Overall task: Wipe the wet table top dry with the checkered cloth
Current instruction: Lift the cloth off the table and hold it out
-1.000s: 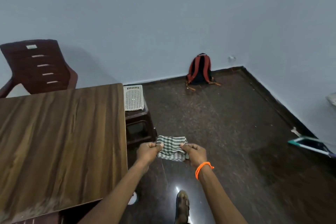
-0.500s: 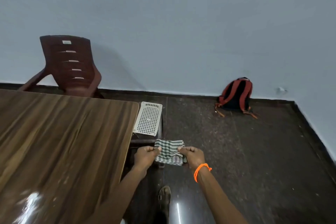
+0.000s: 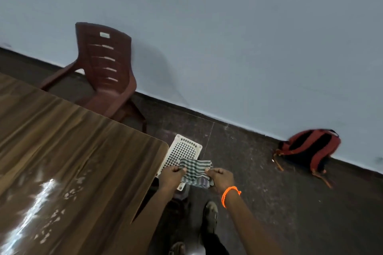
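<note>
From the head camera, both arms reach forward over the dark floor (image 3: 259,192), just past the right edge of the table (image 3: 72,151). The left hand (image 3: 171,177) and the right hand (image 3: 220,179) each grip one side of the checkered cloth (image 3: 195,172), which is folded small and stretched between them in the air. On both hands the fingers are curled closed, pinching the fabric at its edge between thumb and fingers. The right wrist wears an orange band (image 3: 229,194).

The cloth is off the table, held beside its near right corner and above a white perforated tray (image 3: 183,152) that sits lower than the table top. The wooden table top fills the lower left of the view; a bright glare and pale patches of water (image 3: 47,198) show on its near part.

Behind the table a dark red plastic chair (image 3: 105,68) stands near the blue wall (image 3: 228,37). A red and black backpack (image 3: 310,149) leans at the foot of the wall, well apart to the right. The person's feet (image 3: 210,215) show at the bottom edge
</note>
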A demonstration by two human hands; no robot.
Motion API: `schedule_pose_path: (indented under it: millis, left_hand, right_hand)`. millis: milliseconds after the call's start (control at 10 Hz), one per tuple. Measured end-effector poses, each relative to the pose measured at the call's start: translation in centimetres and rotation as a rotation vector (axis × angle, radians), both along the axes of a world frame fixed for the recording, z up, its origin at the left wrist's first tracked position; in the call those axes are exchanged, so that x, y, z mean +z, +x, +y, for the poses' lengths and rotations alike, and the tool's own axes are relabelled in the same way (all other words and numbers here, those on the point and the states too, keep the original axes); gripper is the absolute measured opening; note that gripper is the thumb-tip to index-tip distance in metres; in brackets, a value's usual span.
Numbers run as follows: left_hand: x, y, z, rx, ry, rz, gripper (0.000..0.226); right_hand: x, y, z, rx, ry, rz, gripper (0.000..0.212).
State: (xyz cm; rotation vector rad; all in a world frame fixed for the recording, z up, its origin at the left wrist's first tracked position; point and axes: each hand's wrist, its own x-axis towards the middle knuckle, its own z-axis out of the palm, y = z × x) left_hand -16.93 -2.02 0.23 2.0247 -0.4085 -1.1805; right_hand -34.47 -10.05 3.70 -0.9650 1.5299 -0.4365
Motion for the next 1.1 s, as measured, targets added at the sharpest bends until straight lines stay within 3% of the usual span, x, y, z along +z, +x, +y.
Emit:
schedule_pose_path:
  millis: [200, 400, 500, 600, 800, 1100]
  left_hand:
    - [-4.4, 1.2, -4.3, 0.041, 0.082, 0.032, 0.014]
    - [-10.0, 2.7, -7.7, 0.195, 0.062, 0.16, 0.036]
    - [-13.4, 3.7, -9.3, 0.283, 0.087, 0.218, 0.034]
    - [-15.3, 4.3, -11.2, 0.369, 0.109, 0.241, 0.032]
    - [-19.3, 5.2, -12.1, 0.324, 0.08, 0.129, 0.042]
    - [-21.7, 5.9, -12.2, 0.22, 0.093, 0.047, 0.049]
  right_hand:
    - [-7.2, 3.6, -7.2, 0.267, -0.039, 0.148, 0.012]
    - [-15.1, 5.8, -10.9, 0.444, 0.011, 0.298, 0.018]
    - [-19.1, 7.5, -11.9, 0.489, 0.014, 0.323, 0.019]
    - [-20.9, 9.4, -12.6, 0.477, -0.015, 0.333, 0.017]
    - [-23.0, 11.2, -13.7, 0.445, -0.023, 0.337, 0.012]
    - [-23.2, 11.9, -14.8, 0.723, -0.045, 0.446, 0.032]
